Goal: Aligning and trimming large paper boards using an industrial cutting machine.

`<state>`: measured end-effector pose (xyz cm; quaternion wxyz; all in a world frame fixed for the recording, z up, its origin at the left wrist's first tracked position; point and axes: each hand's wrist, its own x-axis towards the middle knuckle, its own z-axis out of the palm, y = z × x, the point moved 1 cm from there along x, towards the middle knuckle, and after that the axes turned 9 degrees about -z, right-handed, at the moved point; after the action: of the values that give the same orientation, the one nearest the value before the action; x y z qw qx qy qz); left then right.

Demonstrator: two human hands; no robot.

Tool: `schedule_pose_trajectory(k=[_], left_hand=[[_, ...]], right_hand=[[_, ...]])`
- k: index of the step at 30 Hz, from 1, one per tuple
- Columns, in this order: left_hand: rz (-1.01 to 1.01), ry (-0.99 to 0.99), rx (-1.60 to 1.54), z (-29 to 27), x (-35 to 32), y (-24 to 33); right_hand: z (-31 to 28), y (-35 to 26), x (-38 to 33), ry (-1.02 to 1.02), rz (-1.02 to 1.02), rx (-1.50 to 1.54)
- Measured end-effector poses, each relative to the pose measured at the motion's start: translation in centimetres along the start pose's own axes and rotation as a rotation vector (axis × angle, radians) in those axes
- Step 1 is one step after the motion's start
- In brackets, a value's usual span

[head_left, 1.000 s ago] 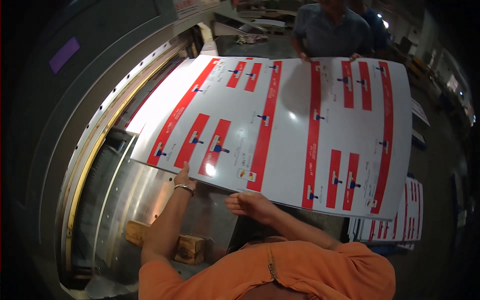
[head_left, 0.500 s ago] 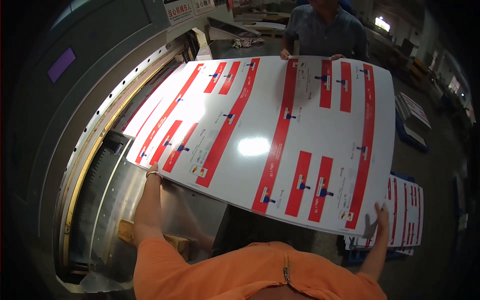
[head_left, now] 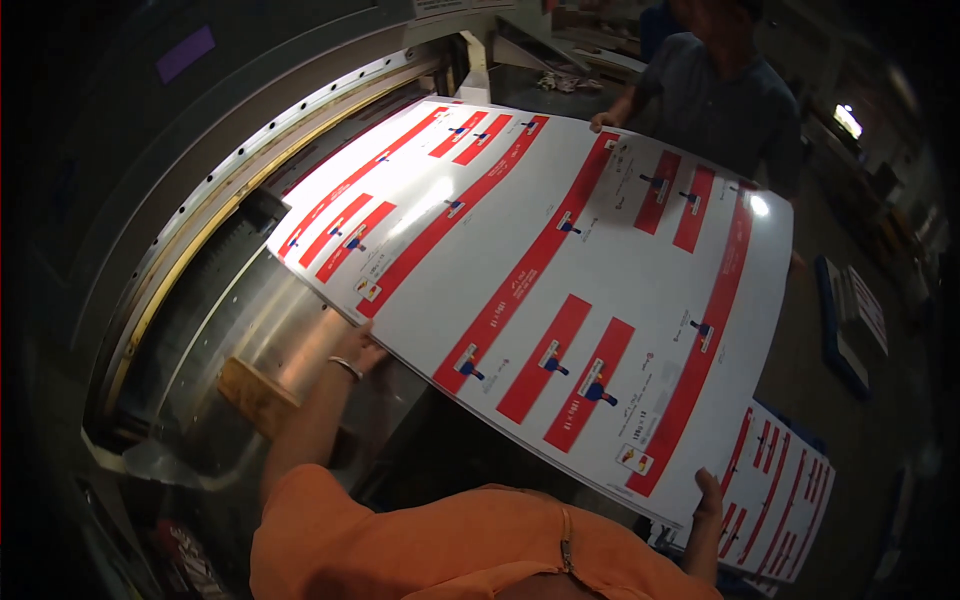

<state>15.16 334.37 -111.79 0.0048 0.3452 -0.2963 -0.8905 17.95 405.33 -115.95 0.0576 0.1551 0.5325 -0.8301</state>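
A wide stack of printed sheets, white with red bands and small blue figures, spans the middle of the view. Its left end rests by the machine's slot, and its near edge hangs over the metal table. My left hand grips that near edge, left of centre, with the fingers partly hidden by the sheets. At the near right corner my right hand is closed on the stack, thumb on top and the other fingers hidden beneath. Across from me, a co-worker's hand holds the far edge.
The machine's curved frame with a yellow strip borders the left. A wooden block lies on the metal table. More printed sheets are piled low at the right, and another pile stands farther back. The co-worker stands opposite.
My left hand has shifted right along the near edge, away from the left corner. The stack has turned slightly, its right end nearer me. The co-worker has moved right, and the view has swung.
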Motion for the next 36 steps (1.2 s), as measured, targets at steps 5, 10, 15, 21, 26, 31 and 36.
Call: schedule_pose_trajectory(k=[5, 10, 15, 21, 26, 31, 36], left_hand=[[0.045, 0.072, 0.168, 6.0, -4.9, -15.9], [0.522, 0.227, 0.122, 10.8, -6.1, -23.2], [0.747, 0.096, 0.079, 13.5, -6.6, -23.0], [0.945, 0.072, 0.0, 12.1, -1.9, -25.5], [1.089, 0.028, 0.065, 11.1, 3.6, -21.7], [1.187, 0.188, 0.056, 12.1, 7.6, -19.8], [1.139, 0.119, 0.065, 11.2, 11.4, -18.3]], right_hand=[[-1.0, -1.9, 0.4, -0.169, 0.088, -0.184], [-0.7, -5.1, 0.7, -0.369, 0.025, -0.168], [0.8, -8.1, 0.9, -0.454, -0.105, 0.135], [2.2, -4.4, -0.3, -0.468, -0.115, 0.147], [2.9, 2.1, 2.5, -0.555, 0.07, 0.297], [5.6, 6.0, 7.5, -0.605, 0.219, 0.491], [7.8, 8.7, 10.1, -0.463, 0.102, 0.375]])
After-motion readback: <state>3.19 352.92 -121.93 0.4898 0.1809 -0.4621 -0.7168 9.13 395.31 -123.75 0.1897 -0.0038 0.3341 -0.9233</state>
